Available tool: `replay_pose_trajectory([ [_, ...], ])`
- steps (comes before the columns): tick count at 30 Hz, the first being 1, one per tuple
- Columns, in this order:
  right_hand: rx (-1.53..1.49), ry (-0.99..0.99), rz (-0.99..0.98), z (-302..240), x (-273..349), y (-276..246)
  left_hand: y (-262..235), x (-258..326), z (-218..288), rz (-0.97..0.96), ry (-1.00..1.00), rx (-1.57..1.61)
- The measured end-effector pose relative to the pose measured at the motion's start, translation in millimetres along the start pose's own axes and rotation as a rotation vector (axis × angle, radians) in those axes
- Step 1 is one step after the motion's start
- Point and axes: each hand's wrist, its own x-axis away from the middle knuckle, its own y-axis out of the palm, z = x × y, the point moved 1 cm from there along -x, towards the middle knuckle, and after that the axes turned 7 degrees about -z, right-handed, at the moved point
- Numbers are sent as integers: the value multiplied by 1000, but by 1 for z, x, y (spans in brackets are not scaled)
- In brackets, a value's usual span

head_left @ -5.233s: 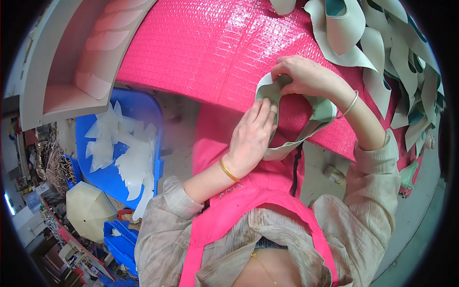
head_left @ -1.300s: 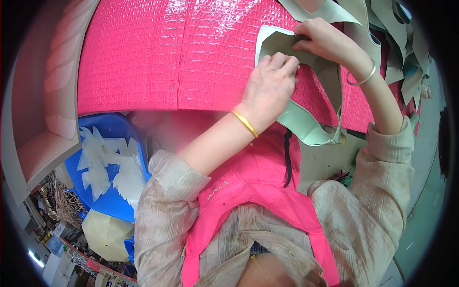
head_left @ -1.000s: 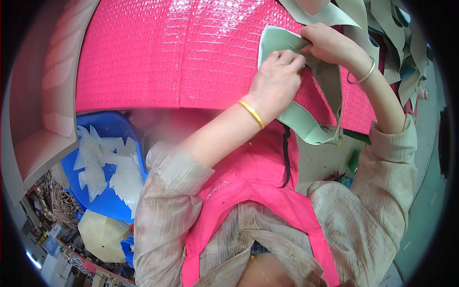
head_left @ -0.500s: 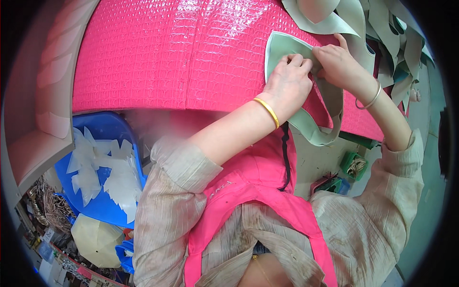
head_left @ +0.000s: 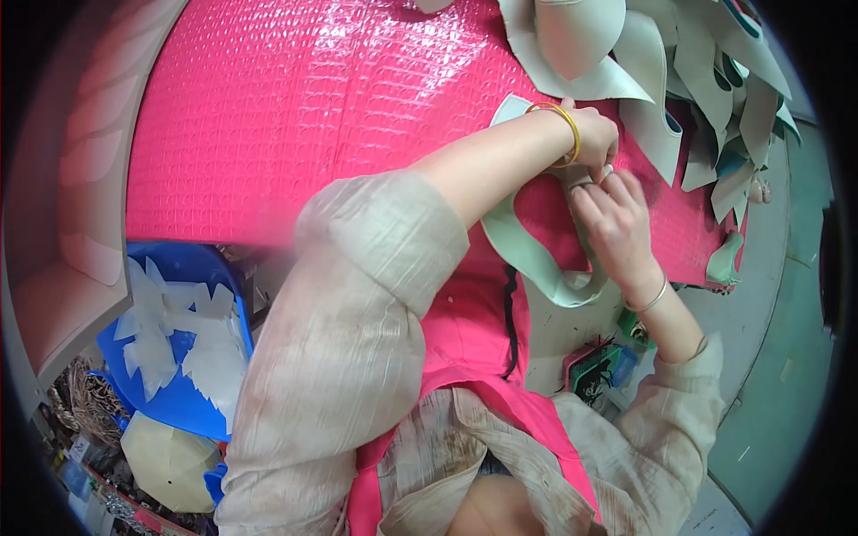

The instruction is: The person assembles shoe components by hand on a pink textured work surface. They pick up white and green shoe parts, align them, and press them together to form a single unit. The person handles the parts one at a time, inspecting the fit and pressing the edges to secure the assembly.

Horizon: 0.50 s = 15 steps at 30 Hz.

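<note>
A curved pale green cut piece [head_left: 534, 259] of soft sheet material lies on the bright pink textured sheet [head_left: 340, 98] that covers the table. My left hand [head_left: 592, 134], with a gold bangle on the wrist, reaches across to the right and presses on the piece's upper end. Just below it, my right hand [head_left: 612, 219] pinches the same piece, a thin bracelet on its wrist. My left forearm and sleeve hide part of the piece.
A heap of several grey-green cut pieces [head_left: 661, 71] lies at the far right of the table. A blue bin [head_left: 183, 402] with white scraps stands at lower left, beside a beige shelf [head_left: 63, 232]. A small green box [head_left: 599, 368] lies near my right elbow.
My view has swung so the work sits further right. Both hands moved right along the pale green piece, and my left arm now crosses over it.
</note>
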Motion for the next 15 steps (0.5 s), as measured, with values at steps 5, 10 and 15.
replay_pose_trajectory([
  [5, -226, -30, -81, -13, 15, 1, 3, -3, -5, -119, -115, 49],
  [10, -523, 308, -33, 12, -5, 14, 4, 40, 6, 525, -41, -14],
  [15, -811, 553, -248, 24, -27, 22, 54, 132, 43, 480, -161, -152],
])
